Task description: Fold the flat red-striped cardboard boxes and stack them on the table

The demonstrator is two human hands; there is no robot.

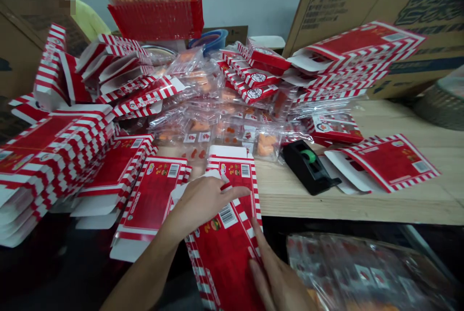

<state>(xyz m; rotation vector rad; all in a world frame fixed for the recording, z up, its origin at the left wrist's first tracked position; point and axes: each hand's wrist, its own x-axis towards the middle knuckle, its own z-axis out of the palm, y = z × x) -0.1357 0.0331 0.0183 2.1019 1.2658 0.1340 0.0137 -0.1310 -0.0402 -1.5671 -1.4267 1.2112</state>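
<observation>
A red cardboard box (226, 258) with red-and-white striped edges is tilted in front of me, its barcode end pointing away. My left hand (203, 200) grips that far end near a white flap, with the thumb stretched across and the other fingers partly hidden. Along the right side of the same box, my right hand (277, 270) holds its striped edge. Just beyond lies another red striped box (248, 168) on the table edge, partly covered by my left hand. A flat red box (154, 200) with a white flap is to the left of my left forearm.
Stacks of red striped boxes (54, 151) stand at left, more boxes (357, 52) at back right. Clear bags (232, 132) with orange pieces fill the middle. A black tape dispenser (308, 166) sits near the wooden table's (391, 209) front edge. Plastic-wrapped packs (362, 272) lie lower right.
</observation>
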